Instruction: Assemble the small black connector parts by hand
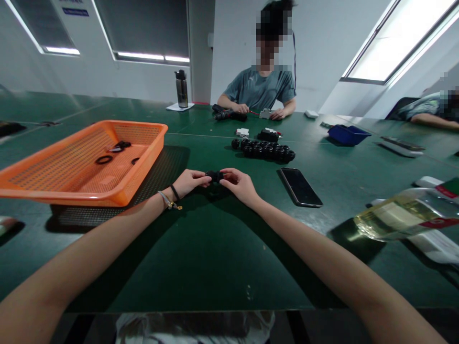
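Note:
Both my arms reach out over the green table [201, 258]. My left hand [190, 182] and my right hand [239, 183] meet just above the table and pinch a small black round part [215, 176] between their fingertips, one hand on each end. Both hands are closed on it. A little beyond them lies a cluster of several similar black round parts [265, 150]. An orange mesh basket [43, 184] stands to the left of my left hand, with a few black rings [104, 159] in it.
A black phone [300, 187] lies right of my right hand. A bottle of yellowish liquid [405, 215] lies at the right. Across the table a person in a grey shirt [260, 88] handles tools. A dark bottle [181, 89], a blue tray [347, 134] and another person's arm [430, 119] are farther off.

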A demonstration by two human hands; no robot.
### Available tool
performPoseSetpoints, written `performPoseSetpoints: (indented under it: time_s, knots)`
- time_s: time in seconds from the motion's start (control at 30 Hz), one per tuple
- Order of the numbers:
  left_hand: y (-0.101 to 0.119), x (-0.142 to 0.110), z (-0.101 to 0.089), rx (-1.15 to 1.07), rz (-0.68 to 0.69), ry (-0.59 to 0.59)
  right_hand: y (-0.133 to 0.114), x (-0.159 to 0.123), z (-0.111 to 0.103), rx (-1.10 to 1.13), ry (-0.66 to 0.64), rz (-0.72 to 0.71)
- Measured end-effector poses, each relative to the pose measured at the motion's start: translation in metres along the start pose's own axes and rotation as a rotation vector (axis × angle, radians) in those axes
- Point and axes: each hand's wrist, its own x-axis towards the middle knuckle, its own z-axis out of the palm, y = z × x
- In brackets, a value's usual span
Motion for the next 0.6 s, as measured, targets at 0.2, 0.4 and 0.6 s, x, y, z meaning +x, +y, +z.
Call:
performPoseSetpoints:
  time_s: [0.2, 0.4, 0.6]
  knots:
    - [0.0009, -0.0004, -0.0019, 0.029, 0.009, -0.042, 0.0007, -0.0012, -0.0025, -0.057, -0.028, -0.045]
    - [0.0013, -0.0004, -0.0023, 0.046, 0.017, -0.044, 0.0017, -0.0008, -0.0042, -0.134, -0.001, -0.137]
    - [0.0013, -0.0001, -0.0024, 0.027, 0.024, -0.047, -0.0025, -0.0021, -0.0032, -0.213, 0.035, -0.177]
